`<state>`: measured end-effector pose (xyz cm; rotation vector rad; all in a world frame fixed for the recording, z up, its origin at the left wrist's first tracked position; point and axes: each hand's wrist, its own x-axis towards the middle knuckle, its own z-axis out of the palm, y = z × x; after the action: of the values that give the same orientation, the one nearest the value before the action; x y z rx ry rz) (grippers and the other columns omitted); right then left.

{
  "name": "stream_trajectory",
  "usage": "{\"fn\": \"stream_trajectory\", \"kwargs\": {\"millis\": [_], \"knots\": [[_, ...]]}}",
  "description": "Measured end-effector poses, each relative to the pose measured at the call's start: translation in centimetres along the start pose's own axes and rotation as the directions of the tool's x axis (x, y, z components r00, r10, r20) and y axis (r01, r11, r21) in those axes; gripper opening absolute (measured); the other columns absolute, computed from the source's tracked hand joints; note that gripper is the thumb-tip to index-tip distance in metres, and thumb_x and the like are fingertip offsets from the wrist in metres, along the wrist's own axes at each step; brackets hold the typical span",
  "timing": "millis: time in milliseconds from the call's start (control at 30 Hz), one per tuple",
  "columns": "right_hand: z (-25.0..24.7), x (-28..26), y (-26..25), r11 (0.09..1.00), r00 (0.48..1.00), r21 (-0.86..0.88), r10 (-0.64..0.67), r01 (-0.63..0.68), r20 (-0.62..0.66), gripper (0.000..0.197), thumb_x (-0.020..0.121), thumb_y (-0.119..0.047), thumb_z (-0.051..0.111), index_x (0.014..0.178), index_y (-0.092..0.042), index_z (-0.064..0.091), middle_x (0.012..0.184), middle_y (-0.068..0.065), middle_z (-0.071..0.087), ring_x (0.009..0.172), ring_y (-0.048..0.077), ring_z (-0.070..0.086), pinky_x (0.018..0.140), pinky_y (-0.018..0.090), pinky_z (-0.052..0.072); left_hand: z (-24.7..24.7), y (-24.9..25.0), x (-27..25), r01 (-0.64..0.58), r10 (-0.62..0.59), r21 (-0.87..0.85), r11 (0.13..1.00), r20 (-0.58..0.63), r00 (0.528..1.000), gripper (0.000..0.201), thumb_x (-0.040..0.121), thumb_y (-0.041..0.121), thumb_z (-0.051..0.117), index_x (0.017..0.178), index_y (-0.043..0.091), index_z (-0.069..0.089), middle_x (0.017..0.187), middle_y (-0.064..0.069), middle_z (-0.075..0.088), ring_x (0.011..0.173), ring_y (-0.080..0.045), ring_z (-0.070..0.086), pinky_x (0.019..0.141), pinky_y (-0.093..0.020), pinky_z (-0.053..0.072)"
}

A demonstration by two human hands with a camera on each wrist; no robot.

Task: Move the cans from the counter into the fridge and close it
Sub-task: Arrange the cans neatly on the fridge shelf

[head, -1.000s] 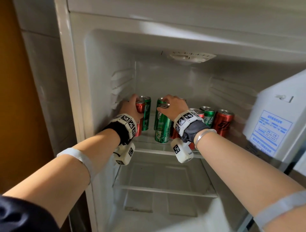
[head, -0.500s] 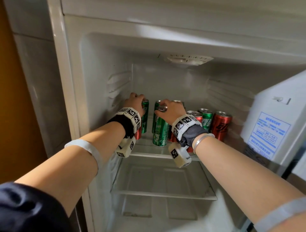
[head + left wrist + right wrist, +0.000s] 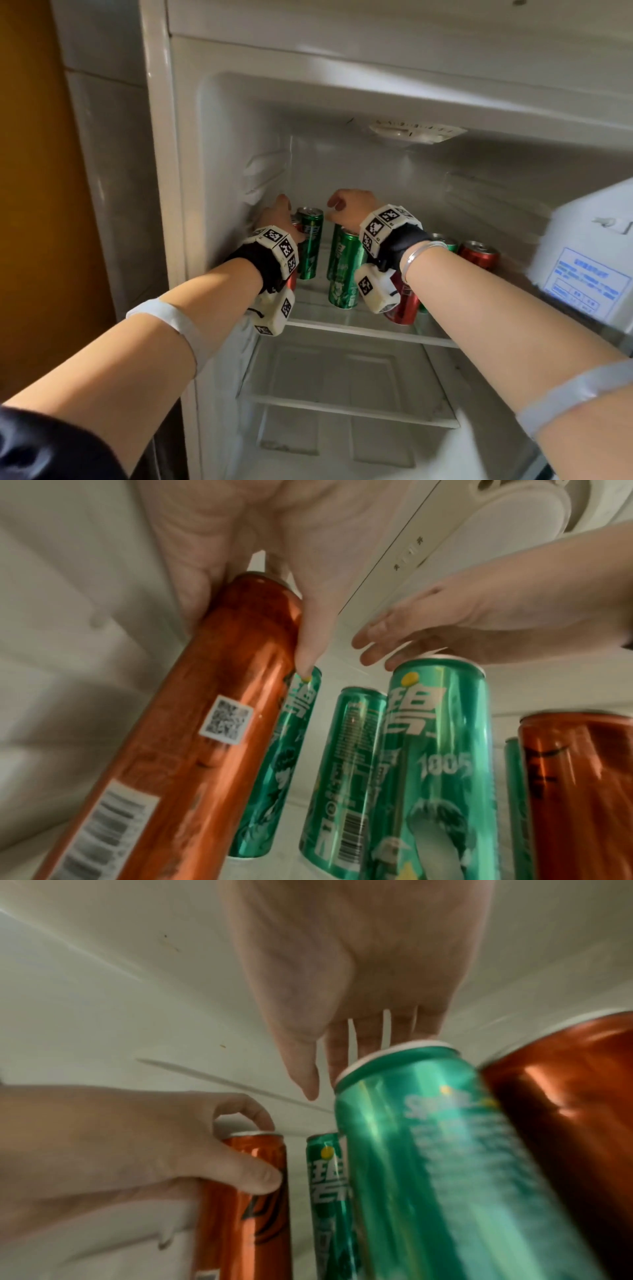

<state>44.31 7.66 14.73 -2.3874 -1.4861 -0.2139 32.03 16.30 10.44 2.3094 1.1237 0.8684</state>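
On the fridge's upper glass shelf stand several red and green cans. My left hand reaches to the back left corner and grips the top of a red can, with the thumb on its side and the index finger curled over its rim. My right hand hovers over a tall green can that stands on the shelf. Its fingers hang straight behind the can's rim, the thumb apart from it. Another green can stands between the two hands.
More cans stand to the right: a red can under my right wrist, a green can and a red can behind. The open fridge door juts in at right. A lower shelf lies beneath.
My right hand has let go of the green can's top and its fingers have straightened. Both hands have reached a little deeper; my left hand still holds the red can.
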Motion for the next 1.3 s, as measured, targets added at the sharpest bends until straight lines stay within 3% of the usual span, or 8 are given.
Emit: {"fn": "stream_trajectory", "kwargs": {"millis": [233,433,533,767,900,1000,1167,1300], "knots": [[-0.7,2.1,-1.8,1.000,0.995,-0.011,-0.007,0.008,0.101,0.039,0.087,-0.041,0.062,0.120,-0.020,0.059,0.126,0.004,0.059,0.113,0.023,0.056,0.098,0.034,0.046,0.1,-0.6,-0.2,-0.011,0.011,0.070,0.998,0.003,1.000,0.052,0.074,0.021,0.073,0.118,0.009,0.048,0.118,-0.016,0.059,0.111,-0.033,0.056,0.093,-0.037,0.048],[-0.4,1.5,-0.7,1.000,0.992,-0.006,-0.001,0.002,0.123,0.037,0.090,-0.034,0.059,0.123,-0.016,0.058,0.125,0.006,0.059,0.113,0.023,0.056,0.093,0.031,0.044,0.1,-0.3,-0.7,-0.075,0.082,0.145,0.987,-0.038,0.996,0.031,0.083,0.015,0.058,0.113,0.008,0.059,0.120,-0.017,0.055,0.110,-0.032,0.054,0.093,-0.037,0.046],[-0.7,0.8,-0.1,1.000,0.997,-0.019,0.002,-0.001,0.083,0.039,0.090,-0.035,0.059,0.123,-0.016,0.058,0.126,0.005,0.058,0.114,0.024,0.055,0.094,0.031,0.044,0.2,-0.1,-1.2,-0.106,0.116,0.128,0.986,-0.071,0.991,0.036,0.084,0.011,0.055,0.120,0.008,0.055,0.127,-0.016,0.049,0.119,-0.031,0.046,0.102,-0.036,0.037],[0.2,-1.2,1.2,0.997,0.996,-0.081,0.012,-0.005,0.083,0.039,0.086,-0.041,0.062,0.115,-0.016,0.062,0.119,0.004,0.062,0.106,0.023,0.057,0.079,0.022,0.039,0.0,0.1,-2.3,-0.131,0.139,0.097,0.987,-0.081,0.987,0.040,0.082,0.006,0.059,0.121,0.012,0.056,0.132,-0.014,0.046,0.119,-0.031,0.049,0.103,-0.034,0.037],[0.0,-2.0,1.2,0.991,0.990,-0.136,0.026,-0.008,0.137,0.057,0.074,-0.054,0.068,0.119,-0.021,0.058,0.118,0.003,0.062,0.103,0.025,0.059,0.092,0.035,0.048,-0.3,0.1,-3.1,-0.134,0.142,0.107,0.985,-0.070,0.987,0.051,0.079,-0.003,0.058,0.127,0.012,0.051,0.139,-0.012,0.039,0.129,-0.028,0.040,0.108,-0.030,0.030],[-0.2,-2.4,1.1,0.981,0.980,-0.196,0.024,0.015,0.196,0.066,0.070,-0.049,0.075,0.127,-0.021,0.053,0.124,0.003,0.059,0.109,0.028,0.058,0.095,0.040,0.048,-0.6,-0.2,-3.1,-0.105,0.114,0.129,0.986,-0.064,0.991,0.051,0.079,-0.004,0.057,0.127,0.013,0.052,0.140,-0.010,0.040,0.128,-0.026,0.041,0.107,-0.032,0.031],[-0.4,-2.5,1.2,0.993,0.986,-0.119,0.006,0.014,0.164,0.063,0.063,-0.045,0.082,0.116,-0.019,0.062,0.115,0.001,0.064,0.101,0.023,0.061,0.087,0.029,0.049,-0.8,-0.3,-3.2,-0.085,0.091,0.150,0.985,-0.033,0.995,0.043,0.083,0.000,0.055,0.124,0.012,0.054,0.129,-0.012,0.052,0.119,-0.029,0.050,0.099,-0.036,0.040],[0.1,-2.3,0.6,0.999,0.990,-0.019,-0.026,0.029,0.140,0.062,0.065,-0.039,0.083,0.119,-0.016,0.062,0.118,0.001,0.064,0.101,0.017,0.059,0.079,0.021,0.040,-0.7,-0.5,-3.3,-0.076,0.082,0.130,0.989,-0.043,0.996,0.042,0.084,0.000,0.055,0.124,0.013,0.053,0.128,-0.013,0.053,0.118,-0.031,0.051,0.099,-0.036,0.040]]}}
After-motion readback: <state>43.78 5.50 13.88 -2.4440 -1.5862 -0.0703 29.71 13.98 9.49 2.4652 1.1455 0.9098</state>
